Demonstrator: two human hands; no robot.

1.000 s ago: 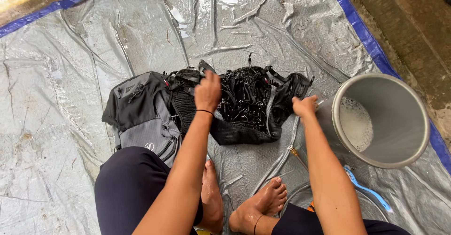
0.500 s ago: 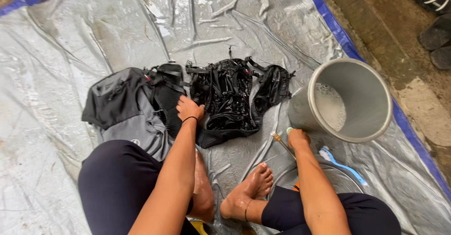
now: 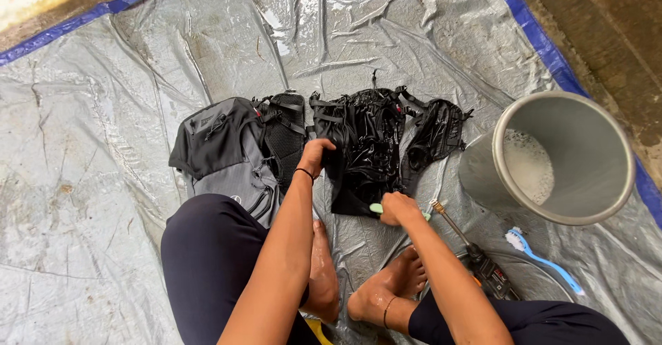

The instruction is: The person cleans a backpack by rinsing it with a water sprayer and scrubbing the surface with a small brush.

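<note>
A grey and black backpack [image 3: 227, 152] lies opened flat on a wet grey tarpaulin [image 3: 103, 110], its shiny black back panel and straps [image 3: 372, 145] spread to the right. My left hand [image 3: 316, 156] grips the edge of the black panel near the middle of the pack. My right hand [image 3: 398, 208] is closed on a pale green brush [image 3: 376, 208] pressed against the panel's lower edge. My bare feet [image 3: 386, 290] rest on the tarpaulin just below.
A grey bucket [image 3: 600, 145] holding soapy water stands at the right. A blue and white brush [image 3: 545, 259] lies below it. A spray nozzle with hose [image 3: 476, 255] lies by my right leg. The tarpaulin's blue edge [image 3: 552, 55] meets bare ground.
My right hand has come back from beside the bucket to the pack's lower edge, now holding the green brush. My left hand stays on the black panel. The camera view has shifted.
</note>
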